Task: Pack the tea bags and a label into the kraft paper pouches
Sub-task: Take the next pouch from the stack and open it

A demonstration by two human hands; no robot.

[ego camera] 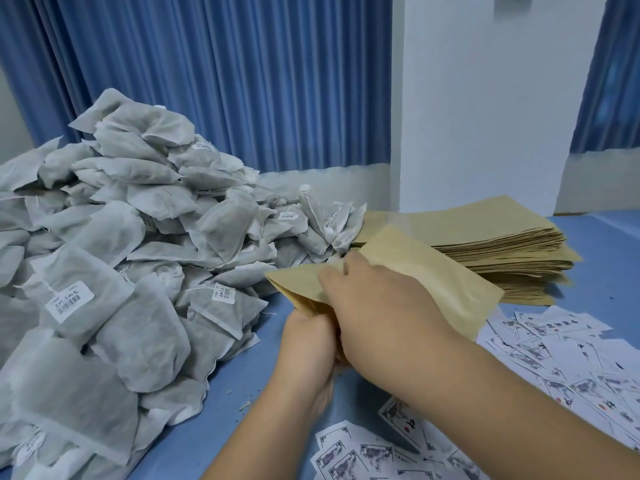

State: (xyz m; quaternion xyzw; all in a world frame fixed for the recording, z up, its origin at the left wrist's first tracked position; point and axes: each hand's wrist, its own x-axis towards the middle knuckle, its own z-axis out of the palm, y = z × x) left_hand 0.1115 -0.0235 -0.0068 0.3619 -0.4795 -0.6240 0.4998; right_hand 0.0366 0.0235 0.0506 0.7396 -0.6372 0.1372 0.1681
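Note:
A kraft paper pouch [426, 271] is held above the blue table, its mouth pointing left. My left hand [308, 344] grips the pouch's lower edge from underneath. My right hand [377, 306] lies over the pouch and curls round its mouth edge. A big heap of white tea bags [121, 254] fills the left half of the table. Loose printed labels [568, 362] lie scattered at the right and along the front [349, 455]. Whatever is inside the pouch is hidden.
A flat stack of kraft pouches [491, 244] lies behind my hands at centre right. Blue curtains [225, 81] and a white pillar [485, 98] stand behind the table. Bare blue tabletop [221, 427] shows between the heap and my forearms.

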